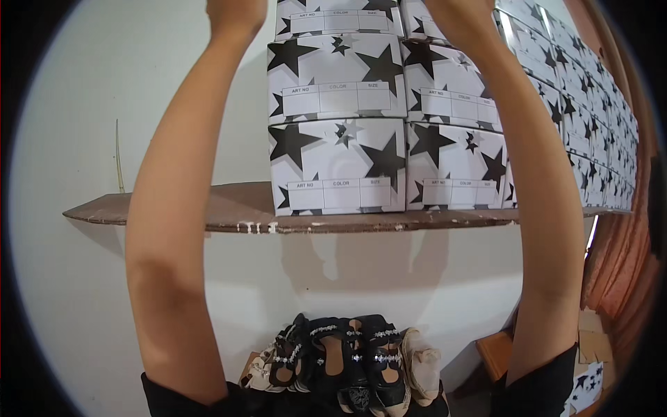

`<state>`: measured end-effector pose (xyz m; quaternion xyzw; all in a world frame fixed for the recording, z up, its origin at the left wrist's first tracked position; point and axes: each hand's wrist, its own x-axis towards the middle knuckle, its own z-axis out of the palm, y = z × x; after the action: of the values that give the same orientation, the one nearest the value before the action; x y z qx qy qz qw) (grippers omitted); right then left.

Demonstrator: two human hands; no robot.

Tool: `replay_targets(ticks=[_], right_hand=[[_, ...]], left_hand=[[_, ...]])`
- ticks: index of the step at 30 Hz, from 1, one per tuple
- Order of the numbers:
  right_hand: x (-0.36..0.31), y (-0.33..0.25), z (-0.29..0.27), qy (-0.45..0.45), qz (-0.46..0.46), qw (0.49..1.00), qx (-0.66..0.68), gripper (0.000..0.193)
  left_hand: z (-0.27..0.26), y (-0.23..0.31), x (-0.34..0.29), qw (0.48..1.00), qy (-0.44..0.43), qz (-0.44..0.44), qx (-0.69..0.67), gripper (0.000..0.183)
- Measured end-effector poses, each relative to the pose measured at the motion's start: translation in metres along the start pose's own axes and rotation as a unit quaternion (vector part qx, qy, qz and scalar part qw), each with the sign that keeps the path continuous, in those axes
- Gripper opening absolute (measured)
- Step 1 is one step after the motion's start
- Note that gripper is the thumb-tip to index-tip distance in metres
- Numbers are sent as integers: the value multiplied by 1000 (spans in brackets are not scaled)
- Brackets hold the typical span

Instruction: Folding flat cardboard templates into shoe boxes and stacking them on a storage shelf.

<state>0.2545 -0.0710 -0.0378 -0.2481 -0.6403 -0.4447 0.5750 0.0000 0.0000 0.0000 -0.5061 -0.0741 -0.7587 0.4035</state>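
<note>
Both my arms reach up and forward, on either side of stacked white shoe boxes [337,163] printed with black stars. At the top edge shows part of my left hand [237,12], left of an upper box [339,19]. My right hand [458,21] is in front of the upper boxes of the neighbouring column [451,167]. The frame cuts off the fingers of both hands, so whether they grip a box cannot be told. Each box front has a blank label grid.
The boxes stand on a brown wall shelf [240,207] with a chipped front edge. Below are several black shoes [333,351] with shiny straps and a pale shoe [421,365]. At right are an orange curtain [615,260], a wooden piece [495,353] and a cardboard box [593,330].
</note>
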Motion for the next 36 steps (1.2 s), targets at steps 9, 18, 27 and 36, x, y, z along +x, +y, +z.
replay_targets(ticks=[9,18,27,36], right_hand=[[-95,-67,-74,18,-45,985,-167,44],[-273,-157,-149,-210,2,972,-107,42],[-447,-163,-238,-258,365,893,56,34],[-522,-136,-398,-249,550,797,11,38]], left_hand=[[-107,93,-40,991,-94,93,14,37],[-274,192,-198,881,-420,219,7,34],[-354,274,-340,890,-358,-264,-100,18],[-266,411,-384,812,-452,-315,-190,12]])
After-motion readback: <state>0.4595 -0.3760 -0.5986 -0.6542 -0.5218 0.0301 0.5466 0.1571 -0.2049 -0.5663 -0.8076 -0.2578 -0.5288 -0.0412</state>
